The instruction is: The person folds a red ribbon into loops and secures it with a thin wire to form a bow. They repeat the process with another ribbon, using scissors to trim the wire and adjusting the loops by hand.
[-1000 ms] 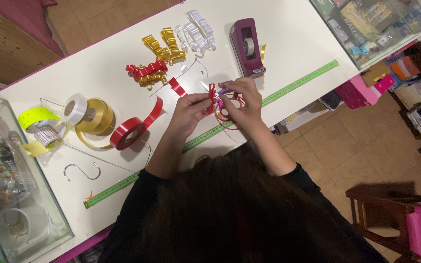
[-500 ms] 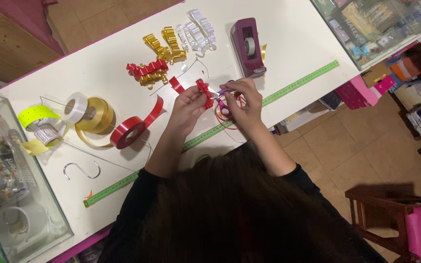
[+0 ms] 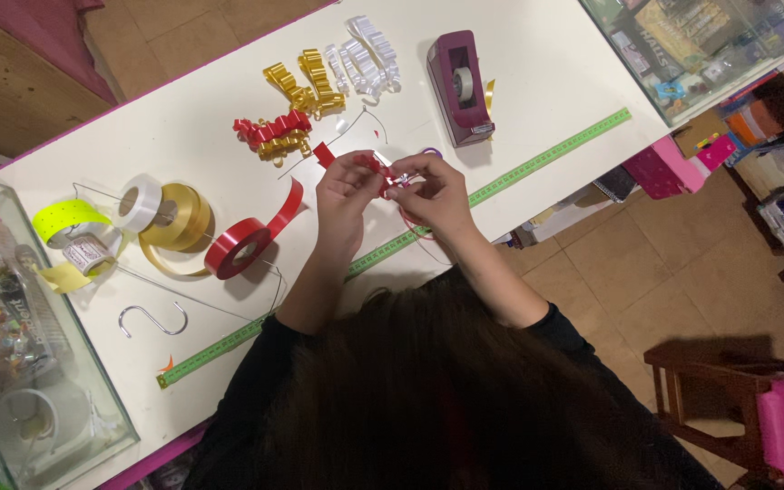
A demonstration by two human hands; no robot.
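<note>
Both hands meet over the middle of the white tabletop [image 3: 537, 82], close to its near edge and just above the green measuring tape [image 3: 501, 181] that runs along that edge. The left hand [image 3: 345, 186] and the right hand [image 3: 437, 192] are pressed together, their fingertips pinched on a small piece of red ribbon [image 3: 381, 169] with a glint of something shiny in it. Compared with a second ago, the red loops have drawn in between the fingers and show less, while the hands have barely shifted, so the folding looks tighter now. A loose red strip [image 3: 322, 154] sticks out beyond the left hand. Toward the far edge lie finished red bows [image 3: 269, 132], gold bows [image 3: 306, 83] and white bows [image 3: 365, 45], beside a maroon tape dispenser [image 3: 457, 86]. Toward the left end sit a red ribbon roll [image 3: 238, 247], a gold roll [image 3: 179, 216] and a white roll [image 3: 138, 201].
</note>
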